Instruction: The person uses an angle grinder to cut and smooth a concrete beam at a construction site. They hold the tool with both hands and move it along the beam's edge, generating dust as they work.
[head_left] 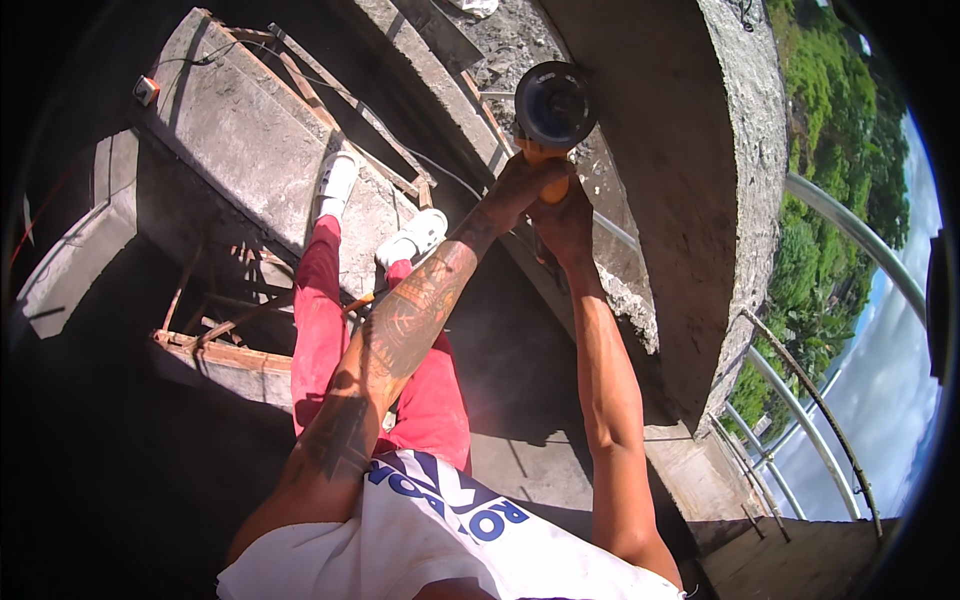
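Observation:
Both my arms reach forward to an orange angle grinder (545, 150) with a round dark disc (553, 104) at its far end. My left hand (524, 188) is wrapped round the orange body just behind the disc. Close beside it, my right hand (566, 222) grips the tool too, with its fingers partly hidden. The disc is in front of a concrete beam face (650, 150), and I cannot tell whether it touches it.
My feet in white shoes (338, 180) stand on a concrete slab (240, 110). A thin cable (440, 168) crosses near timber strips (345, 95). An orange and white box (147, 91) sits at the slab's left edge. Dark gaps lie between beams; metal tubes (850, 230) curve at right.

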